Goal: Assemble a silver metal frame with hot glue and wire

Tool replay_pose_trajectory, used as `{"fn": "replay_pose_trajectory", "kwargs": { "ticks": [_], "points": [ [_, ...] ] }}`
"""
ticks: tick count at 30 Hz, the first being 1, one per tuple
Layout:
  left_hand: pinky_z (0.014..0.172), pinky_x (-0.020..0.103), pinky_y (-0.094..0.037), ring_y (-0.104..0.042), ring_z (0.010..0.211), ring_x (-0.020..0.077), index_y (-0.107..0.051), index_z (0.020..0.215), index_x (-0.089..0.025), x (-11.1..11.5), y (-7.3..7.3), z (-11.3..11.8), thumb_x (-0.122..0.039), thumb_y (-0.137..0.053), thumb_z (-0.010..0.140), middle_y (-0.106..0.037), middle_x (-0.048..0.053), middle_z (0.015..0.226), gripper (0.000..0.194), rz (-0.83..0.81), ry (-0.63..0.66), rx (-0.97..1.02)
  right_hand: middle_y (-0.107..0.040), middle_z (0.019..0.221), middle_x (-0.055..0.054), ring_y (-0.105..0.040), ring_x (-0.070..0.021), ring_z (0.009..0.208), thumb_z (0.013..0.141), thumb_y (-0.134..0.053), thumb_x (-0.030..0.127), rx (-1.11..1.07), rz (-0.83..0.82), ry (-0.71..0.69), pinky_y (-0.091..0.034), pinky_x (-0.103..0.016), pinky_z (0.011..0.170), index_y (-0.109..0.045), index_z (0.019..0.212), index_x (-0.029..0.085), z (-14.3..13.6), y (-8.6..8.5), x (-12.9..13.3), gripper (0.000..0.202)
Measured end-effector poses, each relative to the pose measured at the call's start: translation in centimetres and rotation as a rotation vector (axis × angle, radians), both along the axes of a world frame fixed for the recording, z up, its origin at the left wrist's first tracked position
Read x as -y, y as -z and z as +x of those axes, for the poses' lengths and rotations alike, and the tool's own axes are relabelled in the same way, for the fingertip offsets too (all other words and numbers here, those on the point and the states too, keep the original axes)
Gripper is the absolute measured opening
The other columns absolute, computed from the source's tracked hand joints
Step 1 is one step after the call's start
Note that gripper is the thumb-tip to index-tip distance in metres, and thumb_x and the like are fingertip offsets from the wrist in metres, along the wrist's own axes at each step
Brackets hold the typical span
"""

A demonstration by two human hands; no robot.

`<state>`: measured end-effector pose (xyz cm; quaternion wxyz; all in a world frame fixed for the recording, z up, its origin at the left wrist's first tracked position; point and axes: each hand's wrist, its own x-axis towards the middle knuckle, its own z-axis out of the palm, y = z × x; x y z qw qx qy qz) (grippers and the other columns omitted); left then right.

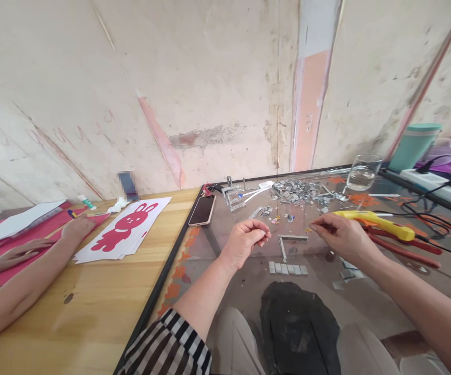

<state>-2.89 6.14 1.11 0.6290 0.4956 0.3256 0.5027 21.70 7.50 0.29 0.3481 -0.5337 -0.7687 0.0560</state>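
Above the glass tabletop, my left hand has its fingers curled together; whatever they pinch, if anything, is too small to make out. My right hand is pinched at the fingertips, beside a yellow glue gun, and its contents are also unclear. Between and below the hands lie a thin grey strip piece bent in an L and a row of small grey rectangles. Behind them spreads a pile of small grey pieces. Tiny coloured bits lie in front of the pile.
A phone lies at the glass table's left edge. Red-handled pliers, a glass of water, a green cup and a power strip with cables are at right. Another person's hands rest by red paper at left.
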Motion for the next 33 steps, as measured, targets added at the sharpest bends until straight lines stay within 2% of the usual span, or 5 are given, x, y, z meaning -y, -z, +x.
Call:
{"fn": "replay_pose_trajectory", "kwargs": {
  "ticks": [10,16,22,29,33],
  "points": [
    [0.057,0.025,-0.046,-0.056,0.059,0.0112,-0.066,0.075,-0.01,0.5,-0.9,0.6,-0.026,-0.069,0.063,-0.066,0.007,0.069,0.02,0.086,-0.186,-0.193,-0.064,0.062,-0.001,-0.054,-0.0145,0.053,0.075,-0.052,0.037,-0.168,-0.076,0.008,-0.042,-0.026,0.052,-0.064,0.076,0.02,-0.7,-0.5,0.6,0.021],
    [0.049,0.023,-0.044,-0.05,0.048,0.009,-0.066,0.068,-0.012,2.4,-1.8,1.9,-0.033,-0.071,0.061,-0.06,0.002,0.055,0.023,0.143,-0.148,-0.341,-0.066,0.077,-0.005,-0.058,-0.0175,0.069,0.07,-0.061,0.046,-0.508,-0.278,-0.192,-0.047,-0.028,0.061,-0.064,0.08,0.019,-2.7,-2.6,3.2,0.029],
    [0.045,0.02,-0.039,-0.047,0.047,0.0083,-0.063,0.063,-0.013,3.2,-2.1,2.6,-0.036,-0.071,0.06,-0.059,0.001,0.054,0.025,0.141,-0.157,-0.423,-0.066,0.081,-0.004,-0.059,-0.0186,0.076,0.069,-0.064,0.042,-0.442,-0.29,-0.35,-0.047,-0.03,0.069,-0.064,0.087,0.022,-4.1,-3.0,4.9,0.027],
    [0.046,0.019,-0.037,-0.048,0.049,0.0089,-0.062,0.063,-0.013,3.5,-1.7,3.0,-0.026,-0.066,0.064,-0.057,0.0,0.054,0.014,0.188,-0.168,-0.475,-0.063,0.07,-0.001,-0.057,-0.0144,0.067,0.075,-0.058,0.037,-0.399,-0.236,-0.338,-0.044,-0.025,0.063,-0.063,0.072,0.021,-4.9,-2.4,5.1,0.017],
    [0.048,0.02,-0.038,-0.049,0.052,0.0094,-0.064,0.063,-0.013,3.7,-1.9,3.0,-0.022,-0.064,0.065,-0.059,0.001,0.057,0.009,0.251,-0.185,-0.535,-0.06,0.066,0.0,-0.053,-0.0137,0.064,0.075,-0.056,0.041,-0.433,-0.319,-0.361,-0.043,-0.024,0.06,-0.059,0.067,0.02,-4.6,-2.4,4.9,0.022]
  ]
}}
